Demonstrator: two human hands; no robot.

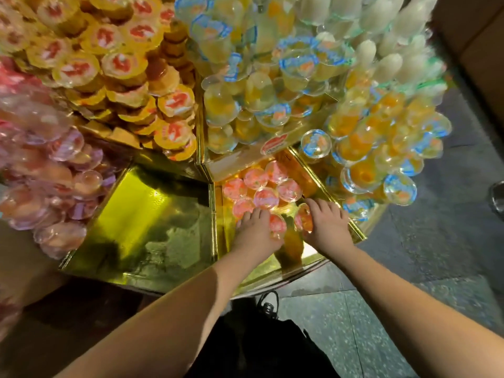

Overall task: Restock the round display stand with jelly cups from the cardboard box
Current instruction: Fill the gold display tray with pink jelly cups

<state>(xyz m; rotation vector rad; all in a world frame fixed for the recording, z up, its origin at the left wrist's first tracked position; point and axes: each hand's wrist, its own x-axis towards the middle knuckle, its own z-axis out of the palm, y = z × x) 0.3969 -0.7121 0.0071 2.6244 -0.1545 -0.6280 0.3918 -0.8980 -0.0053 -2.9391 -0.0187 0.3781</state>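
I see both hands down in one wedge-shaped compartment of the round display stand (163, 214), whose floor and dividers are shiny gold; my left hand (256, 230) lies palm down over the near cups, its fingers curled round a red-lidded jelly cup (277, 226); my right hand (326, 223) is just beside it, fingers bent round another cup (303, 219) at its inner side; how tightly either hand grips, I cannot tell, since the backs of the hands hide the fingertips; beyond the fingers a cluster of red-lidded jelly cups (261, 184) sits in that same compartment, touching one another; the compartment to the left shows only bare gold floor; further left pink cups (54, 170) are heaped; the upper tier holds yellow cups with red-marked lids (122, 64), and to the right blue-rimmed orange cups (381, 154) are piled high; a cardboard box (471, 36) edge shows at the upper right, on the speckled floor (409, 296).
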